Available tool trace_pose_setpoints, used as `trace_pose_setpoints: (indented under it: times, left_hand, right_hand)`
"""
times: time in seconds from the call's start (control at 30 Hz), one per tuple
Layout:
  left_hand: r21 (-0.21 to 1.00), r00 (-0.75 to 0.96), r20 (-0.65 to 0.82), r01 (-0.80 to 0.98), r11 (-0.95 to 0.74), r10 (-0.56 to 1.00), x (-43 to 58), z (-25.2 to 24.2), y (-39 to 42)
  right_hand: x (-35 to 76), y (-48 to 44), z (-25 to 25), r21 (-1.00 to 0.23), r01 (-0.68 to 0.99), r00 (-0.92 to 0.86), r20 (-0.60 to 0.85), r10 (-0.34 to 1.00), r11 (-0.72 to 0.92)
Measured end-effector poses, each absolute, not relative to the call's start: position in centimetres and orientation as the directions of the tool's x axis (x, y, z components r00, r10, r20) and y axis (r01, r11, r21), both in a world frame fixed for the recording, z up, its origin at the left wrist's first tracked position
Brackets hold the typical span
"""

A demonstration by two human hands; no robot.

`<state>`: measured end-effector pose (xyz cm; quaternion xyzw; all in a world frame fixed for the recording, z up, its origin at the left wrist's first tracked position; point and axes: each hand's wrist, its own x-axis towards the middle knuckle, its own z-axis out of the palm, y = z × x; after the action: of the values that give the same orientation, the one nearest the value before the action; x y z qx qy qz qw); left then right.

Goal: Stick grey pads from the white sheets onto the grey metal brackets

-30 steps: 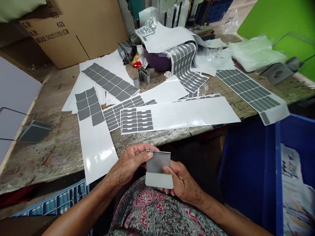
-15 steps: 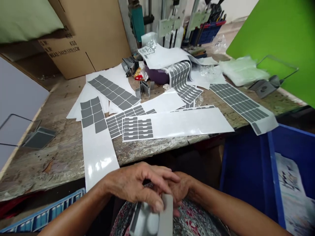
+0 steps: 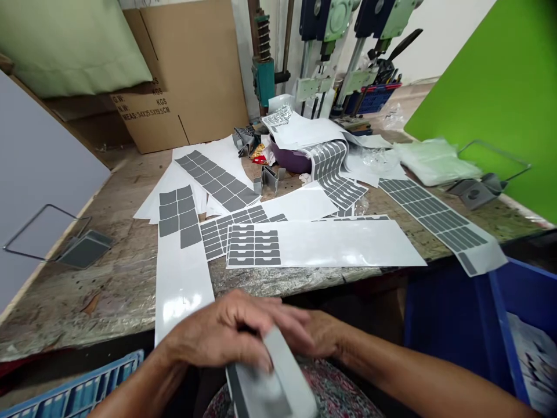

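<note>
A pale grey metal part (image 3: 285, 374) with a darker strip along its side lies over the patterned cloth of the lap. My left hand (image 3: 230, 331) is closed on it, thumb on its upper face and fingers over its far edge. My right hand (image 3: 319, 334) is at its far right side, partly behind the left fingers; its own fingers are hidden and blurred. Beyond the hands, a white sheet with grey stickers (image 3: 326, 244) lies along the table edge, and another sticker sheet (image 3: 183, 284) hangs over that edge at the left.
Metal brackets with wire loops stand at the left (image 3: 87, 249) and right (image 3: 476, 191) of the table (image 3: 117, 290). Presses (image 3: 311, 87) and a cardboard box (image 3: 195, 75) are at the back. A blue bin (image 3: 461, 325) is at the right, a blue crate (image 3: 87, 386) at lower left.
The view has tilted up and shows more of the presses. The grey part has tilted and come further into view, and the left fingers have moved across its far edge.
</note>
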<state>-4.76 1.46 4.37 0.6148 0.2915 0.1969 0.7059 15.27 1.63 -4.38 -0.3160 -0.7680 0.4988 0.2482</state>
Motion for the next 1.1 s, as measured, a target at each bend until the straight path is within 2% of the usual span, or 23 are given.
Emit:
trace_pose_setpoints:
  times: [0.07,0.13,0.2,0.3,0.47,0.67,0.87,1.1]
  left_hand:
    - [0.974,0.563,-0.199,0.028,0.223,0.802,-5.5,3.6,3.3]
    - [0.967,0.310,-0.168,-0.131,0.217,0.936,-5.7,2.0,5.9]
    - [0.925,0.088,-0.132,-0.348,0.154,0.987,-5.4,-0.2,8.7]
    - [0.894,-0.038,-0.110,-0.441,0.082,0.993,-4.7,-3.1,11.9]
    - [0.872,-0.044,-0.107,-0.484,0.072,0.993,-4.7,-5.2,12.9]
    - [0.850,-0.040,-0.117,-0.520,0.079,0.992,-4.8,-5.6,12.8]
    - [0.835,-0.041,-0.106,-0.547,0.067,0.993,-4.7,-6.1,13.1]
    - [0.833,-0.032,-0.085,-0.550,0.054,0.996,-4.8,-6.5,13.1]
  right_hand:
    - [15.5,5.1,-3.8,-0.870,0.347,-0.650,0.046,0.758,0.351]
    - [15.9,9.3,-3.1,-0.791,0.493,-0.542,0.048,0.839,0.364]
    - [16.3,13.6,-2.3,-0.705,0.602,-0.435,0.103,0.894,0.374]
    - [16.4,18.7,-1.9,-0.581,0.718,-0.358,0.162,0.920,0.382]
    - [15.7,21.1,-3.3,-0.444,0.820,-0.342,0.128,0.931,0.362]
    - [15.2,20.8,-4.1,-0.354,0.883,-0.294,0.096,0.951,0.309]
    - [14.9,21.3,-4.1,-0.324,0.901,-0.276,0.084,0.957,0.289]
    - [15.4,20.9,-5.1,-0.318,0.884,-0.303,0.168,0.938,0.342]
